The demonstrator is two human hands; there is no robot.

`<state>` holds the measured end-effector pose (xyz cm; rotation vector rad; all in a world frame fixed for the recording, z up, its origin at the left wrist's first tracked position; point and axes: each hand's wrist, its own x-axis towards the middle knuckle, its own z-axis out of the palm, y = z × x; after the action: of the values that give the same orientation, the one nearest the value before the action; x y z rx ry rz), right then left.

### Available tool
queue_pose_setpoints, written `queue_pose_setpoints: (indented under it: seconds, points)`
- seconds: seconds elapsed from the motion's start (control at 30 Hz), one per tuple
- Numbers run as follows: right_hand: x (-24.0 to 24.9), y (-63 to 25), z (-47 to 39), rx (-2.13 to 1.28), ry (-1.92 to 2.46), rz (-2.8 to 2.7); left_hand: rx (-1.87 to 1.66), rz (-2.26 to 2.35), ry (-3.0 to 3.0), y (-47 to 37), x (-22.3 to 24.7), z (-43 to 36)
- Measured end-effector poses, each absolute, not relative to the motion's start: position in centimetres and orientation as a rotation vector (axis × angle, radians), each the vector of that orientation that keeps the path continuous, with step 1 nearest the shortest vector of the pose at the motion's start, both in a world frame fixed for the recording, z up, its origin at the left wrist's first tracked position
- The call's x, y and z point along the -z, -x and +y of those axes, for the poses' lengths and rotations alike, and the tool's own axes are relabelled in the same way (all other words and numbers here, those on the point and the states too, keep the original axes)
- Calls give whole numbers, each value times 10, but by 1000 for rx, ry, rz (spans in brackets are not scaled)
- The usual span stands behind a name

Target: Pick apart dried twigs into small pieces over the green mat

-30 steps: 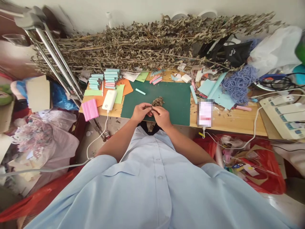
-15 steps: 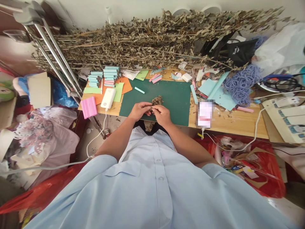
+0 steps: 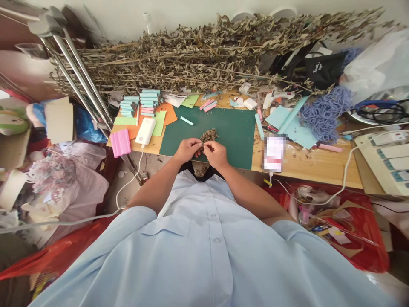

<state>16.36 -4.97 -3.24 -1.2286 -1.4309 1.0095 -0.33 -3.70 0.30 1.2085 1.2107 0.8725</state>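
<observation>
My left hand [image 3: 189, 149] and my right hand [image 3: 216, 154] meet over the front edge of a dark green mat [image 3: 236, 132]. Thumbs and fingers of both are pinched together on a small bit of dried leaf, largely hidden by the fingertips. Just beyond them a small heap of dried leaves [image 3: 209, 135] rests on the mat. Behind the heap lies a light blue paper roll [image 3: 187, 120]. A pair of pink and blue rolls [image 3: 208, 105] sits at the mat's far edge.
Dried leafy stalks [image 3: 191, 59] run along the back. At left are stacked paper rolls [image 3: 149, 100], a white power bank [image 3: 145, 131] and a pink pack [image 3: 120, 143]. A phone [image 3: 274, 153], purple cord [image 3: 327, 113] and power strip [image 3: 385, 153] are at right. A metal tripod [image 3: 79, 76] stands left.
The fingertips have shifted slightly against each other, still pinched in front of the leaf heap. The view has tilted a little; the things on the table look unmoved.
</observation>
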Motion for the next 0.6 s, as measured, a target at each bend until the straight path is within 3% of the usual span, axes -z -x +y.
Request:
queue_pose_setpoints:
  seconds: [0.27, 0.6]
  points:
    - [28, -163, -50, -1190, 1191, -1303, -917, 1273, -1265, -1, -6, -43]
    - [44, -162, -44, -1018, 1183, -1435, -891, 1302, -1339, 2, 5, -42]
